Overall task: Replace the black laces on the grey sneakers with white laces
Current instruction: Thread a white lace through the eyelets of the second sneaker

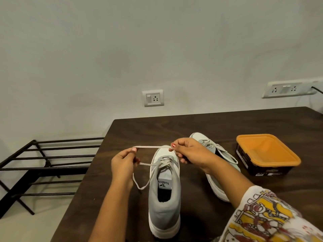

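Soft, dim indoor light in a wide-angle view.
We see an even greenish-grey cast over the wall (122,49), a soft shadow on the table (192,130) right of the near sneaker (164,208), smeared blur on the sleeve (262,217) at lower right, and the socket strip (288,89) tilted by edge distortion.

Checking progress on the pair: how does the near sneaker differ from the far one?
The near sneaker stands upright; the far sneaker leans on its side. The near sneaker's white lace is pinched by the left hand and right hand; the far sneaker's lies loose. Both are grey.
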